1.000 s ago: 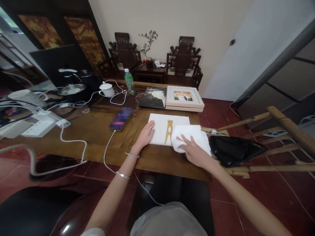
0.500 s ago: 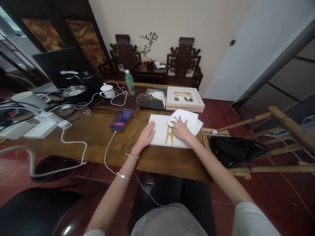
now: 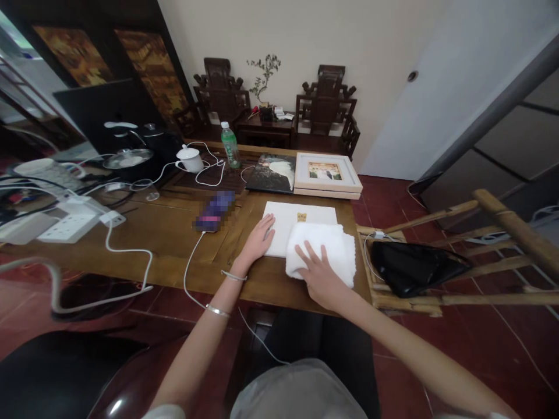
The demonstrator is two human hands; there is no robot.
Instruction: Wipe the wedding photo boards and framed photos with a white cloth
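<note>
Towel (image 3: 325, 250) now nearer us on white board (image 3: 286, 216).
We press right hand (image 3: 321, 278) flat, fingers spread; open left hand (image 3: 259, 238) steadies board.

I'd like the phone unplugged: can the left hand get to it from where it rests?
Probably yes: the left hand lies flat on the white rectangular board, and only bare wooden table separates it from the dark phone.
</note>
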